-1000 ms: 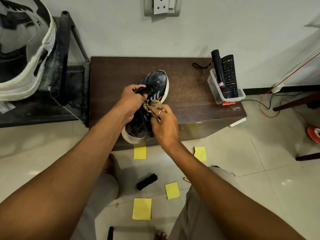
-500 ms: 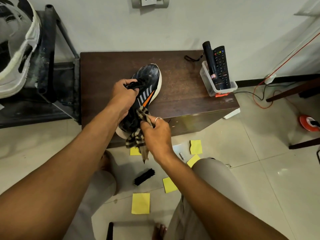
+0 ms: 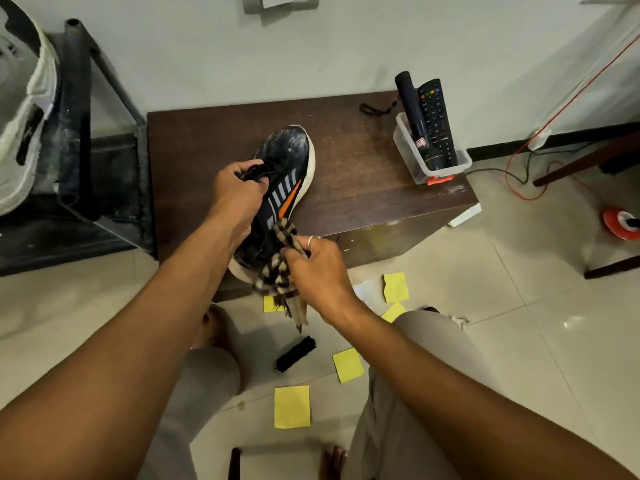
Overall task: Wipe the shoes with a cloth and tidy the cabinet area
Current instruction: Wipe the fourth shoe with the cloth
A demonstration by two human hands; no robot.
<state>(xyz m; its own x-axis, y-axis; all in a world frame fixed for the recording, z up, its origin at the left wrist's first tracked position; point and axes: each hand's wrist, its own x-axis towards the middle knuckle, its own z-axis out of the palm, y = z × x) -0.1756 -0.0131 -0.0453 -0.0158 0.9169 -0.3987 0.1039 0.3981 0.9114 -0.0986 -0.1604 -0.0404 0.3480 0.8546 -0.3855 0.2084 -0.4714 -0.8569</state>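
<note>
A dark sneaker (image 3: 287, 157) with grey stripes, an orange mark and a white sole lies on the brown cabinet top (image 3: 363, 181), its heel hanging over the front edge. My left hand (image 3: 235, 199) grips the sneaker at the tongue and laces. My right hand (image 3: 311, 265) holds a bunched checked cloth (image 3: 277, 275) against the shoe's right side near the heel. One end of the cloth dangles below the cabinet edge.
A clear tub (image 3: 433, 161) with a remote and a black torch stands at the cabinet's right rear. Yellow sticky notes (image 3: 292, 407) and a black brush (image 3: 296, 353) lie on the tiled floor. A dark metal rack (image 3: 86, 150) stands left; cables (image 3: 519, 174) trail right.
My right hand has drawn the cloth back along the shoe's side toward the heel, uncovering the stripes and orange mark. My left hand keeps its grip.
</note>
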